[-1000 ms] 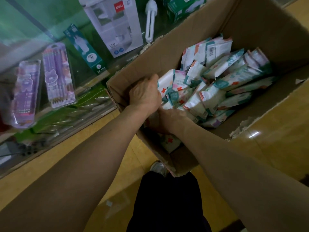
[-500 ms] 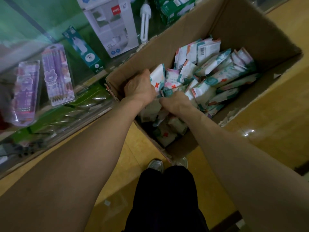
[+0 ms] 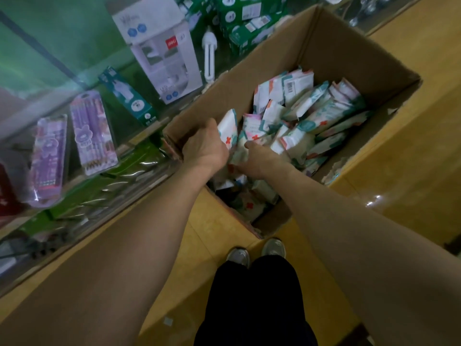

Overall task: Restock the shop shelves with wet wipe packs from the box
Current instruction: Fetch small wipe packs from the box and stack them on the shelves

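Left hand grips a wet wipe pack inside the box. Right hand buried among packs; grip hidden, cannot tell.

Fingertips of left hand and right hand hidden among wet wipe packs

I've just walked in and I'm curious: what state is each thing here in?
Box: open, partly full.
Loose packs: heaped in the box.
Left hand: grips a pack.
Right hand: grips a second pack.
Pencil sets: sealed in their wrapping.
Bulb: unboxed.
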